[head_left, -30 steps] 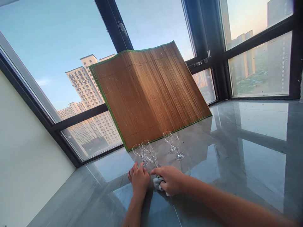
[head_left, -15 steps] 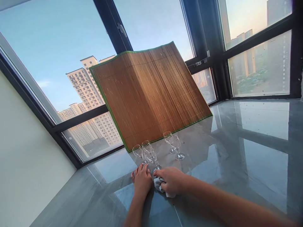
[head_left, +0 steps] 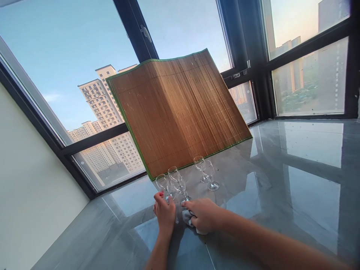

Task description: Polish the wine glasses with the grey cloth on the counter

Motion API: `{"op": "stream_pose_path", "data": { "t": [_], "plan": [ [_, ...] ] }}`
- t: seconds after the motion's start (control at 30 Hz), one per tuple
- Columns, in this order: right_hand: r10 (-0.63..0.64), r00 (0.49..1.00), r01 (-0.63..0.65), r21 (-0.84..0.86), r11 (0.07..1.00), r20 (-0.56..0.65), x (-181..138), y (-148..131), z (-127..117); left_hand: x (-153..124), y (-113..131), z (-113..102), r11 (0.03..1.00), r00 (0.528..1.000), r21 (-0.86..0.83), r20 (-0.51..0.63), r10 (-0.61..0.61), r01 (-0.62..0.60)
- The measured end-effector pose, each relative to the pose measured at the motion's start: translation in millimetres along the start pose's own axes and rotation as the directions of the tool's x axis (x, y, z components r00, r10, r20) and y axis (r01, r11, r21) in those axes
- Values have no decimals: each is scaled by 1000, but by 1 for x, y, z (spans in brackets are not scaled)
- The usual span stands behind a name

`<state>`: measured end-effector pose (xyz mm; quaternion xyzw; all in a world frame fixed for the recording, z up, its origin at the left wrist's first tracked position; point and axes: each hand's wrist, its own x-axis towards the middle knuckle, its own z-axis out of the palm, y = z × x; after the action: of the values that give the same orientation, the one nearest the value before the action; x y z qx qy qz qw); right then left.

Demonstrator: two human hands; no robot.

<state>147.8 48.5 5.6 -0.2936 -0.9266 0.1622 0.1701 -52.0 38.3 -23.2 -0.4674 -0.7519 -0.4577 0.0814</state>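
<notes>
My left hand (head_left: 165, 214) is closed around the lower part of the leftmost wine glass (head_left: 162, 182), thumb on the right and fingers curled on the left; its exact grip is partly hidden. My right hand (head_left: 206, 214) clutches a crumpled whitish cloth (head_left: 189, 218), pressed down at the tiled surface. Its index fingertip lies by the foot of another clear wine glass (head_left: 179, 184); whether they touch I cannot tell. Just behind stands a third glass (head_left: 174, 174). Two more glasses, one in front (head_left: 208, 169) and one behind (head_left: 199, 162), stand upright to the right.
A brown slatted mat (head_left: 180, 112) with green edging leans against the windows behind the glasses. The glossy grey tiled surface (head_left: 253, 225) reflects the windows. Dark window frames (head_left: 95, 138) border it at the back, and a pale wall (head_left: 28, 180) rises at the left.
My left hand has shifted slightly left, its fingers changing from lying forward to curling around the leftmost glass, which has moved a little left and nearer. My right hand stays with the cloth.
</notes>
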Motion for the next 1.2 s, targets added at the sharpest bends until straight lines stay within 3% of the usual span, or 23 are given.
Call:
{"op": "stream_pose_path", "data": {
  "t": [0.17,0.27,0.43,0.53,0.83,1.07,1.2],
  "plan": [
    [-31,999,31,11,999,-11,-1,-2,0,5,-7,6,934,995,-345,-4,-102,95],
    [-84,996,84,51,995,-7,-1,-2,-1,6,-9,7,900,994,-423,17,-105,102],
    [-41,999,40,40,998,28,0,-2,-2,9,-11,9,838,982,-511,117,-151,190],
    [19,1000,-19,12,1000,-6,1,-3,1,11,-12,9,829,974,-511,131,-185,226],
    [135,979,-147,-75,986,-156,1,-1,7,9,-7,7,920,993,-374,58,-102,117],
    [96,989,-101,-43,994,-109,3,3,4,12,-11,8,936,989,-346,147,-19,70],
    [145,984,-150,-50,987,-100,6,10,1,11,-10,9,934,987,-350,158,-11,66]
  ]
}}
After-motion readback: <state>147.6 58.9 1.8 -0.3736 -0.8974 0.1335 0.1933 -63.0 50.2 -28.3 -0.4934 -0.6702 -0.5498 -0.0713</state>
